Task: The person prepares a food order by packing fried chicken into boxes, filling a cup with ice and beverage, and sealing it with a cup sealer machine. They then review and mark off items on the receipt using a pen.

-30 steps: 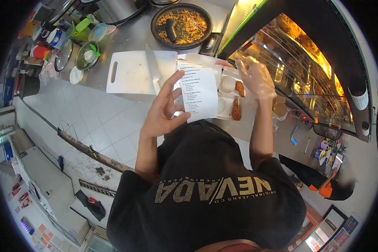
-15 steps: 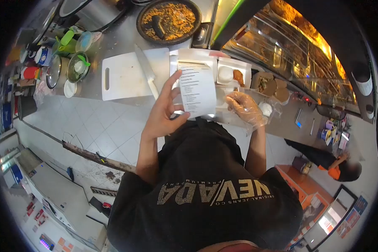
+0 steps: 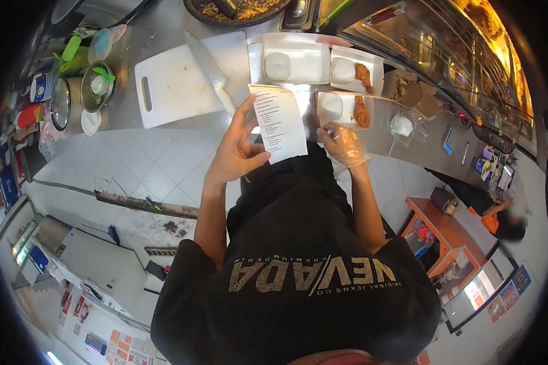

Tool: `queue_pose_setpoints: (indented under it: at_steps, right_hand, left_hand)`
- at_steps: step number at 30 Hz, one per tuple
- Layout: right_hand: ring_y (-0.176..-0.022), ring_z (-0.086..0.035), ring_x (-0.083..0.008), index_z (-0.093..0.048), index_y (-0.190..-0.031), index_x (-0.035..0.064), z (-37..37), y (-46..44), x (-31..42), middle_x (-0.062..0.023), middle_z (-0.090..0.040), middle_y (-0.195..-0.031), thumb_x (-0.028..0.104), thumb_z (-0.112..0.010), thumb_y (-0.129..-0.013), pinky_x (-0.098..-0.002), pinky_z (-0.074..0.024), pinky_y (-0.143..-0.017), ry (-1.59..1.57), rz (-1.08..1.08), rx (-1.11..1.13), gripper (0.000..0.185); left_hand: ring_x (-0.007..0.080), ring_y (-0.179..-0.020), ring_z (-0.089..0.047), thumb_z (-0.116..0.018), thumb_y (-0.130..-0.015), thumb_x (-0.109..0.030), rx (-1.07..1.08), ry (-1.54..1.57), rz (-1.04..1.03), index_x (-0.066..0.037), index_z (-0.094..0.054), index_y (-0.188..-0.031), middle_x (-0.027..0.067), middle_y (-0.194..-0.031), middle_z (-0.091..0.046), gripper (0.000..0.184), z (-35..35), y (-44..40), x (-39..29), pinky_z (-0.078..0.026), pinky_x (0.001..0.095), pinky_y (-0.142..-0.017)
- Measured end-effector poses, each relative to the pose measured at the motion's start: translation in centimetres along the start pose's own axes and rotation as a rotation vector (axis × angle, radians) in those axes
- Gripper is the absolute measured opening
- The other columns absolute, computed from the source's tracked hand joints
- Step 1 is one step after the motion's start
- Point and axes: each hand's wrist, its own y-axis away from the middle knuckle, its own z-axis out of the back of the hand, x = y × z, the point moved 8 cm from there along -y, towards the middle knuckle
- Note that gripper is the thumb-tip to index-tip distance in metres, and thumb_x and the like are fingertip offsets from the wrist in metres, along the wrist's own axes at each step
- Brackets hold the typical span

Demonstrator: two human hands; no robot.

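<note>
Bare left hand (image 3: 236, 152) is edge-gripping white rectangular paper (image 3: 281, 125), leaving print readable.
Clear-plastic-gloved right hand (image 3: 342, 145) is hovering curled; grasp unclear.

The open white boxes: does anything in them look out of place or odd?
The far-left box holds only a white mound, whereas the box beside it and the nearer box each also hold a browned chicken piece, so it looks incomplete.

The gloved right hand (image 3: 342, 143) has come down from beside the glass warming cabinet (image 3: 429, 45) to the tabletop's (image 3: 164, 36) near edge, baring the drumstick (image 3: 361, 111) it covered. The printed receipt (image 3: 279, 125) no longer hides the left carton's (image 3: 310, 61) white mound (image 3: 278, 66); the mortar (image 3: 249, 22) now runs off the top.
</note>
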Motion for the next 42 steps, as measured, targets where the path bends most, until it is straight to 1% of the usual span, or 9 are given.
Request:
queue_pose_setpoints:
  at_steps: [4, 10, 13, 16, 20, 23, 27, 31, 42]
  right_hand:
    - [-0.080, -0.073, -0.0415, -0.073, -0.101, 0.0026, -1.2, -0.6, 0.0, -0.0239, -0.073, -0.085, 0.042, -0.065, -0.097, -0.0520, -0.0566, -0.074, 0.171, -0.015, -0.057, 0.040]
    - [-0.072, -0.071, -0.0432, -0.073, -0.089, 0.0014, -1.8, -1.9, 1.6, -0.0244, -0.071, -0.075, 0.048, -0.065, -0.096, -0.0517, -0.0571, -0.069, 0.278, 0.056, -0.097, 0.048]
    - [-0.068, -0.070, -0.0433, -0.071, -0.080, 0.0019, -1.9, -2.0, 2.4, -0.0251, -0.069, -0.071, 0.046, -0.064, -0.095, -0.0531, -0.0567, -0.066, 0.301, 0.114, -0.178, 0.047]
    - [-0.065, -0.069, -0.0429, -0.071, -0.077, 0.0034, -3.0, -2.7, 1.8, -0.0252, -0.068, -0.069, 0.042, -0.065, -0.094, -0.0539, -0.0566, -0.064, 0.337, 0.115, -0.204, 0.043]
    - [-0.062, -0.069, -0.0420, -0.072, -0.073, 0.0040, -3.0, -3.1, 1.3, -0.0250, -0.067, -0.066, 0.038, -0.062, -0.092, -0.0530, -0.0568, -0.061, 0.315, 0.116, -0.305, 0.040]
    - [-0.067, -0.070, -0.0432, -0.072, -0.075, 0.0027, -0.7, -2.1, 2.0, -0.0259, -0.068, -0.069, 0.039, -0.062, -0.092, -0.0530, -0.0570, -0.065, 0.247, 0.066, -0.328, 0.042]
    - [-0.072, -0.071, -0.0442, -0.073, -0.081, 0.0012, 1.1, -0.7, 1.1, -0.0262, -0.070, -0.074, 0.043, -0.063, -0.092, -0.0532, -0.0569, -0.071, 0.118, 0.044, -0.299, 0.044]
    - [-0.065, -0.070, -0.0439, -0.071, -0.071, 0.0003, 0.3, -0.3, -0.4, -0.0272, -0.067, -0.068, 0.042, -0.066, -0.089, -0.0543, -0.0563, -0.067, 0.105, 0.119, -0.361, 0.046]
    - [-0.070, -0.071, -0.0447, -0.074, -0.072, -0.0003, -2.4, -1.5, -1.5, -0.0286, -0.068, -0.072, 0.046, -0.061, -0.092, -0.0556, -0.0570, -0.070, 0.251, 0.185, -0.264, 0.052]
  left_hand:
    - [0.0306, -0.150, -0.033, -0.067, -0.079, 0.019, 0.031, -0.007, 0.022, -0.006, -0.007, -0.166, 0.0148, -0.167, -0.018, 0.109, 0.8, -0.1, 0.3, -0.059, 0.0407, -0.099]
    - [0.0303, -0.149, -0.034, -0.068, -0.079, 0.018, 0.026, -0.022, 0.037, -0.008, -0.008, -0.166, 0.0149, -0.165, -0.022, 0.109, 1.8, 0.4, 1.3, -0.060, 0.0396, -0.097]
    - [0.0217, -0.131, -0.054, -0.070, -0.081, 0.014, -0.036, -0.133, 0.060, -0.011, -0.009, -0.166, 0.0197, -0.157, -0.039, 0.107, 2.5, 0.6, 3.2, -0.058, 0.0290, -0.090]
    - [0.0246, -0.131, -0.055, -0.073, -0.083, 0.007, -0.146, -0.464, 0.148, -0.010, -0.013, -0.165, 0.0183, -0.157, -0.039, 0.103, 4.9, 0.9, 8.2, -0.059, 0.0307, -0.087]
    - [0.0277, -0.131, -0.056, -0.074, -0.085, 0.003, -0.146, -0.489, 0.145, -0.009, -0.014, -0.164, 0.0176, -0.157, -0.039, 0.100, 4.5, 1.0, 12.5, -0.060, 0.0310, -0.086]
    - [0.0277, -0.133, -0.055, -0.071, -0.086, 0.007, -0.109, -0.333, 0.141, -0.009, -0.012, -0.164, 0.0195, -0.156, -0.040, 0.099, 2.1, 0.7, 12.1, -0.060, 0.0304, -0.089]
    - [0.0268, -0.137, -0.052, -0.064, -0.088, 0.015, -0.064, -0.218, 0.008, -0.011, -0.009, -0.165, 0.0226, -0.155, -0.041, 0.098, -2.4, 0.7, 5.2, -0.058, 0.0314, -0.094]
    - [0.0267, -0.139, -0.050, -0.061, -0.087, 0.020, -0.043, -0.158, -0.077, -0.011, -0.007, -0.165, 0.0235, -0.156, -0.039, 0.100, -4.6, 1.4, 2.7, -0.057, 0.0332, -0.097]
    - [0.0309, -0.147, -0.038, -0.067, -0.082, 0.020, -0.046, -0.168, -0.175, -0.007, -0.012, -0.165, 0.0167, -0.163, -0.027, 0.103, -8.8, 3.4, -0.4, -0.059, 0.0404, -0.101]
